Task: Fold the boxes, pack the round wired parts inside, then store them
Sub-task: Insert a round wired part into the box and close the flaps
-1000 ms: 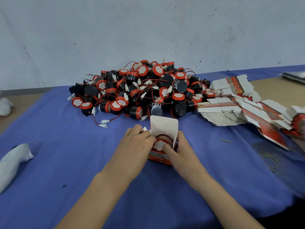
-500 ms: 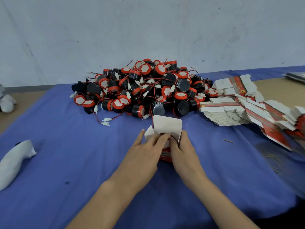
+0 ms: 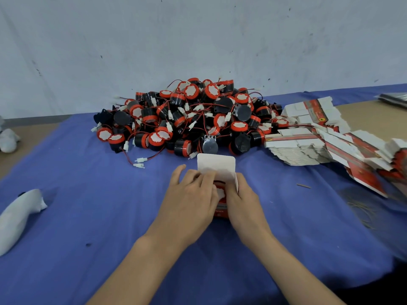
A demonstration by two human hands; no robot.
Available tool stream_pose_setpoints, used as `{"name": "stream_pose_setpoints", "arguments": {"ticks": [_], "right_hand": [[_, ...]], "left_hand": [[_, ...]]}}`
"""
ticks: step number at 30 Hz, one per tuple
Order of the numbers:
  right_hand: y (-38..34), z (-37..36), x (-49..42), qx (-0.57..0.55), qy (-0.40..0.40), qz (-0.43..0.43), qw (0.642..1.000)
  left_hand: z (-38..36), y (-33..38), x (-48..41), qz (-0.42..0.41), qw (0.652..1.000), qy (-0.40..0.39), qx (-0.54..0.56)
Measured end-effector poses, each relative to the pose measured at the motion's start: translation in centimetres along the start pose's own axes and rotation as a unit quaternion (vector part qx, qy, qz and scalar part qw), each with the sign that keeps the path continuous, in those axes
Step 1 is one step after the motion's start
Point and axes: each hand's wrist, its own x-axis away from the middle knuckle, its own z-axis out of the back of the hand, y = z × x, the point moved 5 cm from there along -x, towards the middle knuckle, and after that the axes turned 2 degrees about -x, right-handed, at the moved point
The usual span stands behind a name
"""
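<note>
Blue cloth covered the table (image 3: 105,212), where a small box (image 3: 217,166) held one round wired part (image 3: 221,192). The left hand (image 3: 191,194) pressed straight fingers onto it; the right hand (image 3: 241,200) gripped its side. This looked like the packing step; next, the upright lid would need tucking down.

The box (image 3: 216,167) stands on the cloth (image 3: 88,216) between the left hand (image 3: 189,199) and right hand (image 3: 242,201). The parts pile (image 3: 187,119) lies on its far side, with flat boxes (image 3: 308,146) right of the pile.
</note>
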Motion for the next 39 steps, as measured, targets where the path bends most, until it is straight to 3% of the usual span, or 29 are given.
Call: {"name": "stream_pose_setpoints", "arguments": {"ticks": [10, 13, 15, 18, 21, 23, 30, 36, 39], "right_hand": [[-0.1, 0.1, 0.0, -0.01, -0.038, 0.041, 0.998], [0.0, 0.4, -0.1, -0.018, -0.08, 0.067, 0.994], [0.1, 0.6, 0.0, 0.005, -0.105, 0.087, 0.991], [0.0, 0.9, 0.1, -0.006, -0.158, 0.087, 0.984], [0.4, 1.4, -0.4, -0.088, -0.185, 0.037, 0.978], [0.9, 1.6, -0.9, -0.101, -0.18, 0.025, 0.978], [1.1, 1.7, -1.3, -0.078, -0.154, 0.032, 0.985], [0.6, 1.9, -1.4, -0.054, -0.135, 0.054, 0.988], [0.7, 2.4, -1.1, 0.005, -0.113, 0.077, 0.991]], "left_hand": [[-0.7, 0.4, -1.7, 0.05, 0.992, -0.076, -0.092], [-0.3, 0.2, -1.6, 0.062, 0.996, -0.045, -0.051], [0.2, -0.4, -0.8, 0.075, 0.994, 0.023, 0.07], [0.7, -3.2, 0.6, 0.191, 0.917, 0.09, 0.338], [-0.8, -5.0, 1.2, 0.289, 0.82, 0.011, 0.494], [-1.7, -4.9, 1.3, 0.292, 0.794, -0.048, 0.531], [-3.1, -3.7, 1.0, 0.252, 0.783, -0.114, 0.557], [-3.5, -3.5, 0.9, 0.248, 0.774, -0.082, 0.576], [-3.3, -3.8, 0.9, 0.23, 0.793, -0.069, 0.56]]}}
